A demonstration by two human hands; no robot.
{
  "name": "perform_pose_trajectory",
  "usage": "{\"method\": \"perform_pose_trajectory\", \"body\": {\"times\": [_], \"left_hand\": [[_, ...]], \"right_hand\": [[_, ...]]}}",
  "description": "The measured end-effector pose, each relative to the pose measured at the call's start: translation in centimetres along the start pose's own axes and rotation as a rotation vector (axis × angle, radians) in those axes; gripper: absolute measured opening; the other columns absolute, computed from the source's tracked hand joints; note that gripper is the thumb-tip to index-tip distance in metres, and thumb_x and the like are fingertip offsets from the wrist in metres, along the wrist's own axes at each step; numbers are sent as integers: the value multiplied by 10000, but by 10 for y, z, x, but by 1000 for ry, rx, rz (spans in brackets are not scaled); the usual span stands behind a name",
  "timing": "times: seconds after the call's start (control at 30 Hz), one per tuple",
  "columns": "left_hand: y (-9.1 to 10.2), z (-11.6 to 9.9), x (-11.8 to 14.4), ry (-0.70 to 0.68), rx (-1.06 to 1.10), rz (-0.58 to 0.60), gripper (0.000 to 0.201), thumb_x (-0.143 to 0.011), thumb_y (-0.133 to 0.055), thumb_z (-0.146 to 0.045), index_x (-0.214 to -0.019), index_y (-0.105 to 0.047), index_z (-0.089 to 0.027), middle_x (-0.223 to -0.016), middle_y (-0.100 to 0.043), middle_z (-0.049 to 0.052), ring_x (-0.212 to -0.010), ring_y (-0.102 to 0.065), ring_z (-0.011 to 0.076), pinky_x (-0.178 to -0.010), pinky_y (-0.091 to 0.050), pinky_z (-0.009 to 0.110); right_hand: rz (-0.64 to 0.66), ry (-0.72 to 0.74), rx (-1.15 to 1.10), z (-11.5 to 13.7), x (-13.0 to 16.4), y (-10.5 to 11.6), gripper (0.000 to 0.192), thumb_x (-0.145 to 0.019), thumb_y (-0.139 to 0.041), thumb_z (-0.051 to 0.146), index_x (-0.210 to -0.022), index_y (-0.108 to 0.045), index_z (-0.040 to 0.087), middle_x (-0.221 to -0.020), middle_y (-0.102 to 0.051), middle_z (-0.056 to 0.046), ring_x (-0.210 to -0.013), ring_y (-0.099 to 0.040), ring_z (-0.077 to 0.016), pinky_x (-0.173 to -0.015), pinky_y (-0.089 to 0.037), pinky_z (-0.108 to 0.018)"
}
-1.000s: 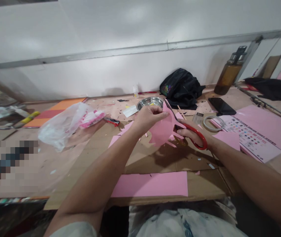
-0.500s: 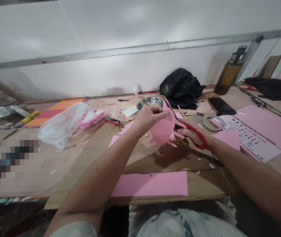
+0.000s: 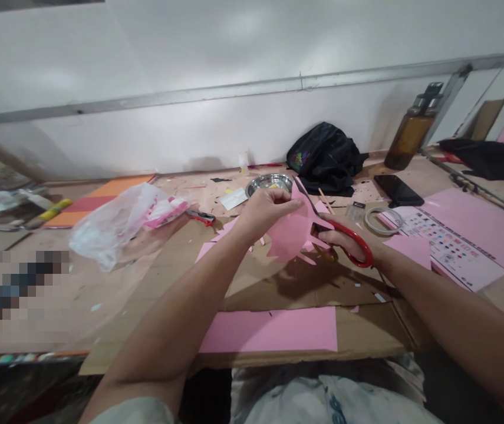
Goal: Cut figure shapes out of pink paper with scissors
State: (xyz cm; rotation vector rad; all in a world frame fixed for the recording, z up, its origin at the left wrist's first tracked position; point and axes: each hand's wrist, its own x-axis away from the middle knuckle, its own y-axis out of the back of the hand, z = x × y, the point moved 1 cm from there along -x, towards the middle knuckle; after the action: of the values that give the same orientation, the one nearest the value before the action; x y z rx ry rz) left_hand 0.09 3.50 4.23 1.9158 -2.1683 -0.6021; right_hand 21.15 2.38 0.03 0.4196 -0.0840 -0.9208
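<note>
My left hand pinches the upper edge of a pink paper cutout with jagged, pointed edges, held above the cardboard. In my right hand are red-handled scissors, fingers wrapped through the loops. Their dark blades run up along the right side of the cutout, close to its top point; whether they are biting into the paper I cannot tell. Beneath, the brown cardboard sheet bears a pink paper strip at its near edge. Other pink scraps lie partly behind my left forearm.
A metal bowl, black cloth bag, amber bottle and phone stand or lie at the back. A tape roll and pink paper pack are right. Leftward are a utility knife and plastic bag.
Almost nothing differs. The scissors' handles have shifted very slightly, while both hands keep their hold and the cutout stays nearly in place.
</note>
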Motion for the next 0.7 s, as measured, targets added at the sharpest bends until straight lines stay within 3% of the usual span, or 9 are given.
{"method": "perform_pose_trajectory", "body": {"times": [0.23,0.43,0.7], "left_hand": [[4,-6,2,-24,-66,0,411,-793,-710,-385,-543,-450,-189,-546,-352,-57,-517,-275,80,-514,-207,271],[4,-6,1,-10,-66,21,389,-794,-706,-373,-550,-469,-184,-551,-361,-58,-529,-287,81,-527,-197,275],[3,-2,0,-26,-43,1,374,-776,-727,-402,-560,-516,-182,-569,-346,-55,-540,-267,86,-528,-182,280]], "right_hand": [[34,-40,-5,3,-1,2,105,-878,-552,306,-850,-518,211,-692,-593,10,-655,-562,-158,-654,-467,-279],[32,-104,7,7,2,1,103,-854,-563,281,-825,-494,211,-696,-580,2,-627,-551,-161,-612,-434,-285],[4,-79,34,1,0,0,127,-890,-569,302,-832,-504,209,-662,-578,17,-598,-549,-156,-595,-438,-277]]}}
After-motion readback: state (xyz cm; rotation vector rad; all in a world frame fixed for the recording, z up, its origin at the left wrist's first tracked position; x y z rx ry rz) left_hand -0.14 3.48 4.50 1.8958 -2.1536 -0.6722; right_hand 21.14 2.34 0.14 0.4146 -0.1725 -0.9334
